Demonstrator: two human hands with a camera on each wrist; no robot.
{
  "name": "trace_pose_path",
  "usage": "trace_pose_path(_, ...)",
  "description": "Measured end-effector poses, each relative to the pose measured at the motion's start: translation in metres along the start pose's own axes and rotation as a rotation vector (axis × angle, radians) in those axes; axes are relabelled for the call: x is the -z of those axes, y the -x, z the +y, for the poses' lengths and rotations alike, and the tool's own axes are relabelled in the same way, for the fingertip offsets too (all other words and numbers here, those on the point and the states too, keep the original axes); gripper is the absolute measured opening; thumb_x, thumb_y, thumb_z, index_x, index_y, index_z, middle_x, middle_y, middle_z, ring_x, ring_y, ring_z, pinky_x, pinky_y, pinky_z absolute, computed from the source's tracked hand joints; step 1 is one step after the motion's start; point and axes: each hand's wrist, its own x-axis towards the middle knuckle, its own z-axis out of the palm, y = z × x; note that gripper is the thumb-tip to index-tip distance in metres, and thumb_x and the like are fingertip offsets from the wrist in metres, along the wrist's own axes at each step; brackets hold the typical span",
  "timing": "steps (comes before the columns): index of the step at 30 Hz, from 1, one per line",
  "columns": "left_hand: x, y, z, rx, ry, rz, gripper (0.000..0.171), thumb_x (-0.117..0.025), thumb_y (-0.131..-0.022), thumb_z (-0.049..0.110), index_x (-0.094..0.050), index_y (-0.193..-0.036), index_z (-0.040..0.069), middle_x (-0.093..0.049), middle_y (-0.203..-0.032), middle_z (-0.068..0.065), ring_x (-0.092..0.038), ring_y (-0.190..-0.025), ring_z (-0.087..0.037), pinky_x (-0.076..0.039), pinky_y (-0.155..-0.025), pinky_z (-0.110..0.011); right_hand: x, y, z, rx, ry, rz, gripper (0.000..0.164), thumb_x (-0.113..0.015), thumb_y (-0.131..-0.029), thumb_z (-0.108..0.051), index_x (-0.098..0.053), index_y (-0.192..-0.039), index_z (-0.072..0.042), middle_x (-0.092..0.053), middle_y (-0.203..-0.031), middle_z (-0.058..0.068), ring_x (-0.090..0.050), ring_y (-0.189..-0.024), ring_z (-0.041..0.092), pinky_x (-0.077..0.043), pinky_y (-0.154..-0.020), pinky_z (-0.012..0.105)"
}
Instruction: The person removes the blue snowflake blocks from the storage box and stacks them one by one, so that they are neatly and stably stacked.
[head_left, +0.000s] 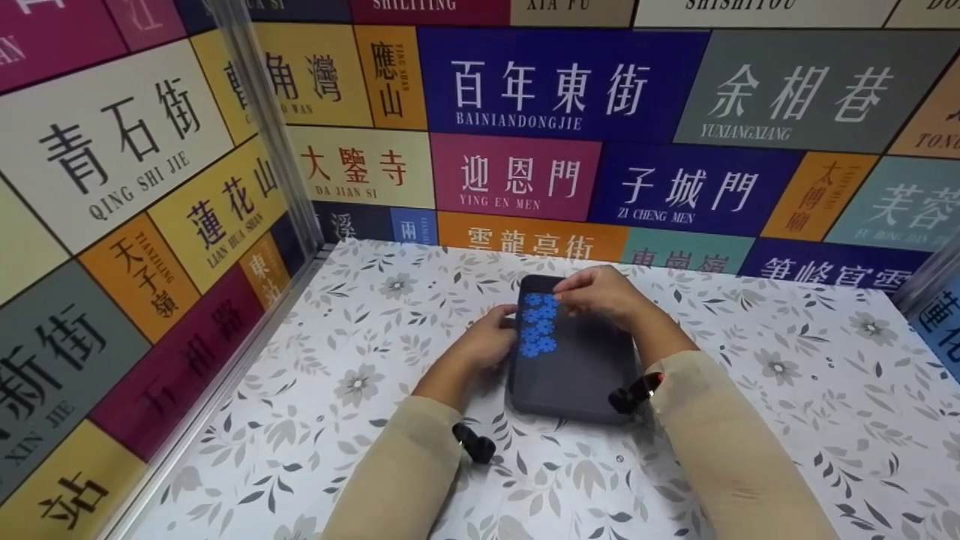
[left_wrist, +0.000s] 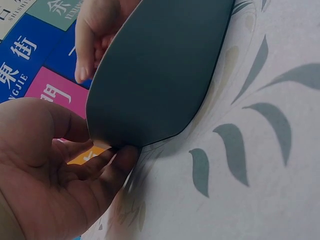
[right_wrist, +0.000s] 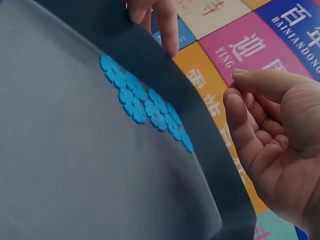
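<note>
A dark grey tray [head_left: 581,371] with raised walls lies on the patterned tabletop. Inside it, along its left side toward the far end, several blue flower-shaped discs [head_left: 538,326] lie flat and close together. At the tray's left wall my left hand [head_left: 489,341] grips the edge; in the left wrist view its thumb and fingers are on either side of the tray's edge [left_wrist: 150,85]. My right hand [head_left: 602,295] is over the tray's far edge. Its fingers are curled and thumb tip meets forefinger in the right wrist view, with nothing visible between the fingertips [right_wrist: 240,75].
A white tabletop [head_left: 420,322] printed with grey leaves and flowers surrounds the tray. Colourful panels [head_left: 517,176] printed with street names rise behind and at the left. Black wrist-worn devices [head_left: 474,444] sit at both sleeve cuffs.
</note>
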Motion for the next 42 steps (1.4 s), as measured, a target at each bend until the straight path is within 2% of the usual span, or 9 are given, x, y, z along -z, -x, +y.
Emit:
trace_pose_path(5,0.000,-0.001,0.000,0.002,-0.002,-0.010,0.063,-0.056,-0.099,0.016,-0.047,-0.161,0.015,-0.060,-0.155,-0.014,-0.059,-0.133,-0.030,-0.053,-0.106,-0.044,0.001,-0.011,0.009,-0.039,0.022,-0.069,0.041,-0.082,-0.092,-0.013,-0.072,-0.123,0.012,-0.080,-0.091,0.006,-0.072,-0.071,0.014,-0.065,-0.072,0.033)
trace_pose_path(8,0.001,-0.002,0.000,0.004,-0.008,-0.013,0.063,-0.055,-0.099,0.016,-0.047,-0.161,0.016,-0.060,-0.155,-0.014,-0.059,-0.134,-0.030,-0.053,-0.106,-0.044,0.000,-0.015,0.014,-0.053,0.042,-0.108,0.042,-0.082,-0.092,-0.012,-0.071,-0.125,0.011,-0.082,-0.092,0.004,-0.073,-0.073,0.015,-0.064,-0.072,0.031)
trace_pose_path(19,-0.001,-0.001,-0.001,-0.027,-0.015,-0.032,0.064,-0.051,-0.097,0.012,-0.046,-0.162,0.012,-0.059,-0.155,-0.017,-0.061,-0.131,-0.031,-0.054,-0.100,-0.043,-0.003,-0.017,0.028,-0.090,0.151,-0.284,0.039,-0.089,-0.085,-0.012,-0.078,-0.120,0.002,-0.081,-0.090,-0.004,-0.074,-0.076,0.011,-0.063,-0.074,0.028)
trace_pose_path(26,0.001,-0.001,0.000,-0.022,-0.034,-0.027,0.064,-0.052,-0.098,0.014,-0.045,-0.162,0.012,-0.059,-0.155,-0.017,-0.059,-0.134,-0.031,-0.051,-0.111,-0.045,-0.005,-0.017,0.028,-0.062,0.248,-0.357,0.039,-0.088,-0.085,-0.013,-0.080,-0.121,-0.002,-0.082,-0.093,-0.004,-0.074,-0.083,0.007,-0.060,-0.077,0.023)
trace_pose_path(34,0.004,0.000,-0.001,-0.018,-0.022,-0.042,0.063,-0.052,-0.100,0.014,-0.044,-0.162,0.013,-0.059,-0.155,-0.017,-0.062,-0.127,-0.030,-0.054,-0.087,-0.035,-0.009,-0.018,0.026,-0.014,0.411,-0.371,0.040,-0.094,-0.079,-0.018,-0.083,-0.116,-0.010,-0.078,-0.091,-0.009,-0.066,-0.082,0.004,-0.055,-0.074,0.021)
trace_pose_path(36,0.004,-0.001,-0.001,-0.023,-0.021,-0.043,0.063,-0.052,-0.100,0.014,-0.045,-0.162,0.012,-0.060,-0.154,-0.017,-0.062,-0.127,-0.030,-0.054,-0.089,-0.036,-0.009,-0.018,0.025,0.003,0.455,-0.366,0.039,-0.095,-0.078,-0.021,-0.084,-0.114,-0.013,-0.078,-0.090,-0.009,-0.065,-0.081,0.004,-0.054,-0.074,0.021)
trace_pose_path(42,0.003,-0.001,-0.001,-0.026,-0.019,-0.041,0.063,-0.052,-0.099,0.014,-0.045,-0.162,0.012,-0.060,-0.154,-0.017,-0.060,-0.132,-0.031,-0.051,-0.110,-0.043,-0.010,-0.017,0.022,0.033,0.557,-0.359,0.036,-0.094,-0.078,-0.027,-0.085,-0.112,-0.018,-0.079,-0.092,-0.006,-0.063,-0.082,0.006,-0.051,-0.075,0.023)
